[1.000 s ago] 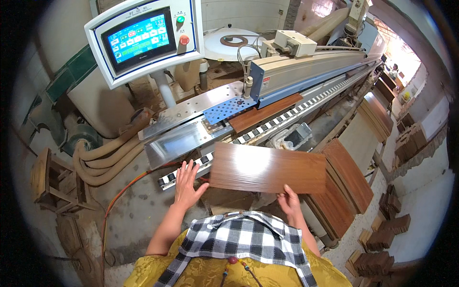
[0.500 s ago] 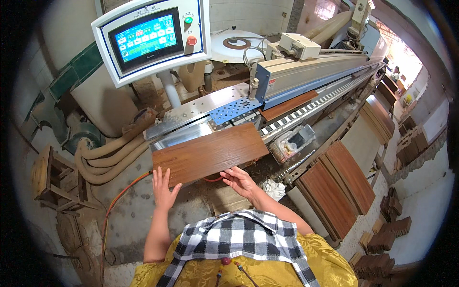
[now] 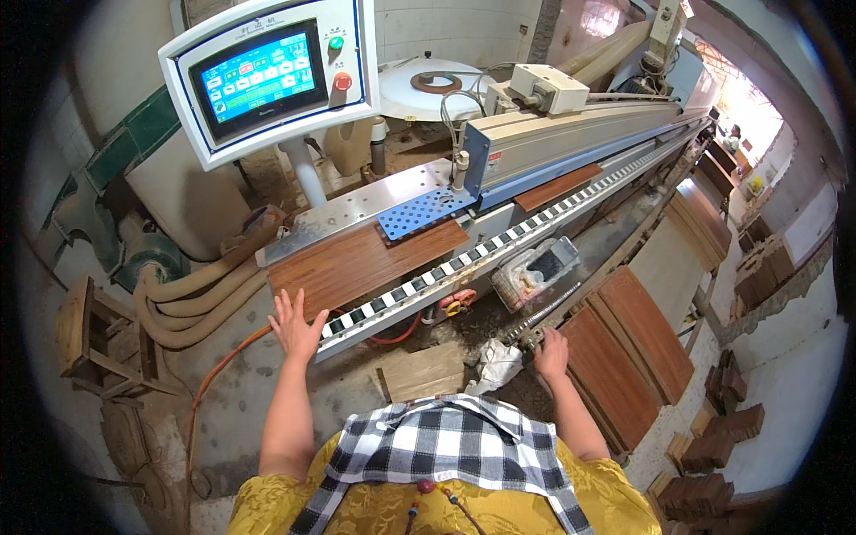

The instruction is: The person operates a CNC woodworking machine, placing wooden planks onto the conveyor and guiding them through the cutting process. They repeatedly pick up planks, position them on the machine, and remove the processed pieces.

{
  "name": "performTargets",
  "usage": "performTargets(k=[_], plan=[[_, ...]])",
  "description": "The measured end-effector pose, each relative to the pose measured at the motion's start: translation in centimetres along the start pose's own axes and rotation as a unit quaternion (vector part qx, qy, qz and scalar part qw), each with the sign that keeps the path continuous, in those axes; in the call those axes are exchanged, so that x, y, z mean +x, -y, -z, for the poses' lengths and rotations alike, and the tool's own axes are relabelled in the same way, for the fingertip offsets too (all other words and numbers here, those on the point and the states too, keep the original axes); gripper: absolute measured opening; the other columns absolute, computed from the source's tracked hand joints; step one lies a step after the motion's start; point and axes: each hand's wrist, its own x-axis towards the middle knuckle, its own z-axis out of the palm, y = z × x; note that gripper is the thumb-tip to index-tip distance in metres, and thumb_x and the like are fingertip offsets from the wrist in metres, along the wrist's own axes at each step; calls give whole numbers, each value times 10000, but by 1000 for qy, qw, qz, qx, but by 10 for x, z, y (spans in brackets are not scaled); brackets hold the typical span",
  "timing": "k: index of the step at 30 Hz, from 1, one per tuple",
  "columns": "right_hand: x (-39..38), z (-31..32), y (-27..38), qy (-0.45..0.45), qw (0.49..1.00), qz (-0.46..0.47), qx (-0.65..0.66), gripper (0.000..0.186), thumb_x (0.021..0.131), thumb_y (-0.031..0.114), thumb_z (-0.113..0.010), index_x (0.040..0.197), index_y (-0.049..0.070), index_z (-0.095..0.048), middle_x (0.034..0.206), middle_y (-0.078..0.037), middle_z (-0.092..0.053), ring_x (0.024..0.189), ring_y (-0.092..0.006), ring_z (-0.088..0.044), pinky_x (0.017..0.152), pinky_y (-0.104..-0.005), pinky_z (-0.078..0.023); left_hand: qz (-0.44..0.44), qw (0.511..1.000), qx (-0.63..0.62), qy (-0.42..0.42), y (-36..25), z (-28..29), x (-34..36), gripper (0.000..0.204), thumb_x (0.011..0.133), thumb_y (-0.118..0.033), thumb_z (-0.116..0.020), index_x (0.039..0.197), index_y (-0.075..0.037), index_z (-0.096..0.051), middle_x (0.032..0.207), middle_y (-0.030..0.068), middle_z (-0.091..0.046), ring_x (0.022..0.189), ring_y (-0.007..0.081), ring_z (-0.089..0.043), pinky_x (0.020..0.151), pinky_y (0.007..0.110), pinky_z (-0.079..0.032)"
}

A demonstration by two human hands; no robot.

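- A person's left hand [image 3: 299, 325] reaches forward, its grip apart: fingers spread wide and closed on nothing, the fingertips at the near left corner of a brown board. How firmly they press, I cannot tell.
- The brown board [image 3: 357, 267], wood-grained, lies flat at the near end of a long machine [image 3: 571, 147], stretching from that grip toward between one and two o'clock.
- The board's far edge reaches under a blue plate [image 3: 415, 214] dotted with holes; along its near side runs a track [image 3: 473, 259] of black and white blocks.
- The right hand [image 3: 550, 354] is well apart from the board, which sits at ten o'clock from it. Its fingers are bent beside a stack of brown boards [image 3: 611, 383] at four o'clock; whether this grip is clamped on anything, I cannot tell.
- From the right hand, a clear plastic tub [image 3: 539, 272] is at twelve o'clock, and a crumpled white bag [image 3: 495, 366] at nine, just beside.
- From the left hand, a second brown board [image 3: 557, 187] rests farther along the machine at two o'clock, a lit control panel [image 3: 267, 80] stands at twelve, and a wooden stool [image 3: 111, 343] at nine.
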Motion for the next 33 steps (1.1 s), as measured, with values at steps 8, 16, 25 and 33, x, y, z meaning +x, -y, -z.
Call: performTargets(k=[8, 16, 25, 33], plan=[[10, -2, -46, 135, 973, 32, -184, 510, 748, 82, -559, 1252, 120, -492, 1318, -76, -463, 1132, -315, -462, 913, -419, -418, -26, 998, 35, -34, -2, -5, -6, 686, 820, -478, -582, 1395, -172, -368, 1498, 123, -209, 1392, 289, -156, 1116, 502, -74], [-15, 0, -48, 93, 971, 84, -204, 462, 770, 70, -519, 1230, 114, -498, 1236, -84, -493, 1057, -293, -475, 876, -392, -408, -45, 996, 27, -66, 5, -10, -6, 663, 826, -455, -591, 1384, -167, -378, 1485, 133, -238, 1383, 308, -177, 1109, 509, -105], [-99, 6, -24, -15, 998, -14, 54, 317, 744, 125, -642, 1048, 50, -594, 1019, -119, -577, 929, -304, -532, 817, -404, -434, -45, 997, 18, -60, 5, -12, -4, 667, 829, -450, -589, 1389, -162, -370, 1487, 143, -232, 1383, 320, -172, 1109, 503, -107], [-132, -17, -119, -203, 440, -586, 650, 443, 812, 587, -583, 842, 146, -561, 776, 11, -627, 663, -124, -557, 630, -270, -445, -46, 997, 20, -59, 3, -9, -6, 664, 834, -443, -585, 1389, -151, -369, 1483, 154, -235, 1383, 323, -169, 1114, 484, -106]])
